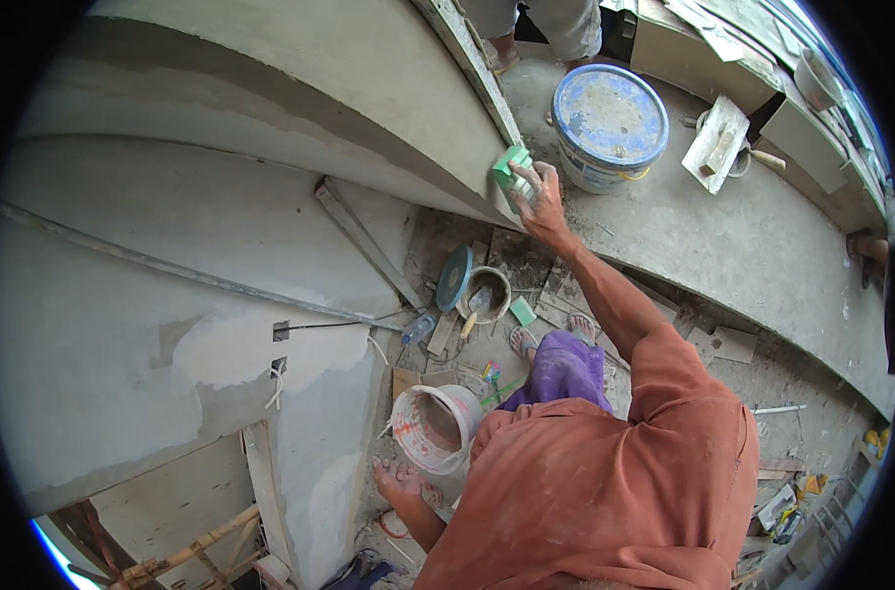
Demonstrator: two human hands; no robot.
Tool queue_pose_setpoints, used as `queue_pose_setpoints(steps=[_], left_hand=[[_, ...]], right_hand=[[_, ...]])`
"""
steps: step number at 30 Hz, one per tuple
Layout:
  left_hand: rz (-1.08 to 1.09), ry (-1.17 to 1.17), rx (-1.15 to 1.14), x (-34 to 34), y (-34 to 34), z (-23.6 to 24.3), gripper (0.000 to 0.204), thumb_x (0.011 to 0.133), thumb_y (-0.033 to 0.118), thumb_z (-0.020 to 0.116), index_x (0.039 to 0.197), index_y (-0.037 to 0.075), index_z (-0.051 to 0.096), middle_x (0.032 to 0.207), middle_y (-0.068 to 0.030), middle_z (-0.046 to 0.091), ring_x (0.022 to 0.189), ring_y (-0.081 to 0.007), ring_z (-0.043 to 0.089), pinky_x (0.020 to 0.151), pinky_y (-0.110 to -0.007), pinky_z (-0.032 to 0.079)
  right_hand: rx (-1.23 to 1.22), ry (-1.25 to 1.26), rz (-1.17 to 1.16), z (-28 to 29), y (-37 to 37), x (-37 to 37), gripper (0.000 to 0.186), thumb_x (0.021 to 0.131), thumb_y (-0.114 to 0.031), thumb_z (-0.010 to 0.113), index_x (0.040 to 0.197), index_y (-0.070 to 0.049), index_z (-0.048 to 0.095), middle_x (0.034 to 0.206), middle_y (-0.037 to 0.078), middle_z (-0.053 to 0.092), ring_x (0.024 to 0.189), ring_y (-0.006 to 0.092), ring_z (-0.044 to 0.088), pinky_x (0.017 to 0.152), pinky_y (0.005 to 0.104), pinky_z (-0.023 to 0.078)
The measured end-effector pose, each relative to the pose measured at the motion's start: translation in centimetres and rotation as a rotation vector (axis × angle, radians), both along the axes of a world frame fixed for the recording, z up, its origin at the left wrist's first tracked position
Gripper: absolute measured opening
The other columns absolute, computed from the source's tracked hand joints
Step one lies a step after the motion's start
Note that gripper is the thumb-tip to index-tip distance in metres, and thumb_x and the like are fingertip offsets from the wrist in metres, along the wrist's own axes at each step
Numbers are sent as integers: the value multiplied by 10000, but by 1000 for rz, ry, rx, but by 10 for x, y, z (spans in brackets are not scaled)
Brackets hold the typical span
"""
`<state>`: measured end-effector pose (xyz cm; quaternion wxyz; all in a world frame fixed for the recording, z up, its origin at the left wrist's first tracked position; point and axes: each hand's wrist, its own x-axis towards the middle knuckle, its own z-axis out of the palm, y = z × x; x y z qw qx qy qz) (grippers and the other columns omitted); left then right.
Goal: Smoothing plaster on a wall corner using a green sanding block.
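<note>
My right hand (541, 202) reaches far forward, its fingers wrapped around a green block (509, 177) that looks like a sponge or float. The block rests against the end corner of the grey plastered beam (408, 123), close to the tip of a long straight edge (477, 74). What the block's far face touches is hidden. My left hand (398, 480) hangs low on the left with its fingers apart and nothing in it. Beside it stands a white bucket (464, 418) with greyish material inside.
A blue-lidded bucket (610, 116) stands on the concrete ledge, near a plastering trowel (718, 143). Below lie a mixing pail (505, 295), a blue disc-shaped lid (454, 278) and another green block (522, 312). A bar (369, 241) leans at the wall. Other people's legs (566, 29) show beyond.
</note>
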<state>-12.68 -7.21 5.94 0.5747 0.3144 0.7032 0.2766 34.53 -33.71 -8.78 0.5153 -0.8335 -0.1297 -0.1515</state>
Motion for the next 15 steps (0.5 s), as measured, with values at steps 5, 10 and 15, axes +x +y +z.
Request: queue_pose_setpoints(steps=[5, 10, 15], left_hand=[[-87, -74, 18, 3, 8, -14, 282, 971, 379, 620, 888, 161, 461, 702, 35, 346, 526, -120, 264, 623, -342, 326], [-95, -58, -6, 8, 11, -18, 291, 978, 393, 601, 883, 157, 460, 753, 30, 344, 573, -126, 255, 606, -316, 278], [12, -33, 16, 0, 9, -24, 325, 950, 396, 664, 890, 160, 449, 713, 26, 348, 547, -138, 282, 594, -347, 323]], right_hand=[[465, -432, 150, 162, 21, 8, 650, 790, -11, 762, 1398, -183, 610, 1342, 232, 453, 1241, 399, 502, 1046, 454, 440], [331, -480, 149, 222, 42, 12, 683, 776, -14, 758, 1405, -236, 616, 1329, 249, 454, 1233, 418, 494, 1033, 470, 447], [153, -190, 36, 70, 15, 11, 638, 826, 26, 720, 1422, -147, 570, 1314, 238, 462, 1214, 372, 513, 1058, 448, 423]])
